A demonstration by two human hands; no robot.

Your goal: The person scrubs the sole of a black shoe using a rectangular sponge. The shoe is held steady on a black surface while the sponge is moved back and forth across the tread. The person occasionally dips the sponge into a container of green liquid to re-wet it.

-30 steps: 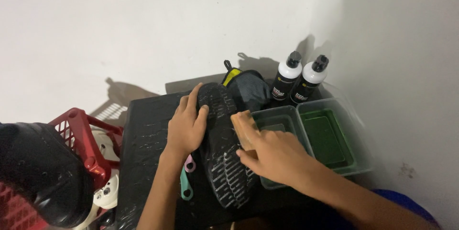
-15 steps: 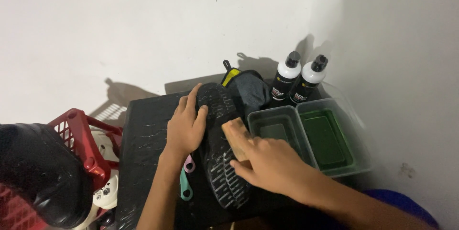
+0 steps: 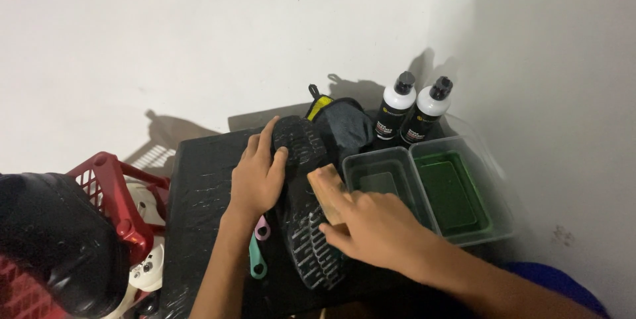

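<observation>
Left hand fingers curled round upturned black shoe, right hand fingers together gripping brush

A home corner: bare white walls, red plastic basket

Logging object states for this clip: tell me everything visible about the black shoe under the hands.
The black shoe lies sole-up on the black surface, running lengthwise away from the camera. Its dark rubber-looking sole shows ribbed tread and pale scuffs or residue. The left hand grips its far end from the side. The right hand presses a pale, block-like object onto the sole; what it is cannot be told. The upper is hidden.
</observation>
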